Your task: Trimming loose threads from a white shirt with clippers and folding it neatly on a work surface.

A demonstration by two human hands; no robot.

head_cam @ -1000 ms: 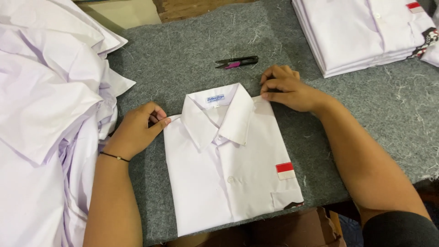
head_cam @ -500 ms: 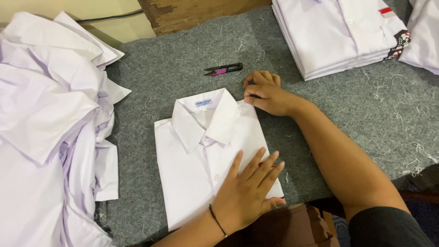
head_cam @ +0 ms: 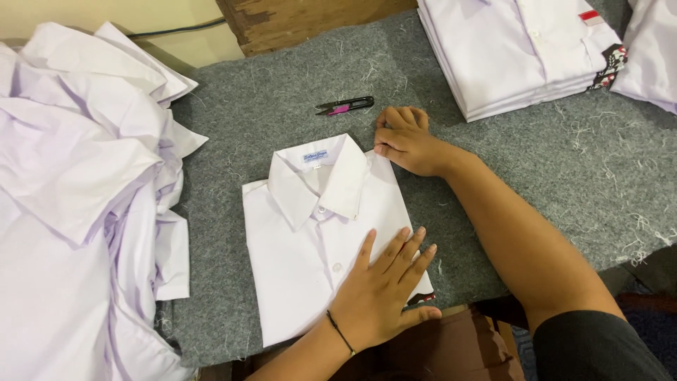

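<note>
A folded white shirt lies collar-up on the grey felt table. My left hand rests flat, fingers spread, on the shirt's lower right part, a thin black band on the wrist. At the shirt's top right shoulder, beside the collar, my right hand has its fingers curled on the fabric edge. Whether it pinches the cloth is unclear.
Small black and pink thread snips lie just beyond the collar. A loose heap of white shirts fills the left side. A neat stack of folded shirts sits at the back right, another white garment beside it.
My left hand moved from the shirt's left shoulder to its lower right part and now lies flat there. The right hand stayed at the right shoulder. The view shifted slightly.
</note>
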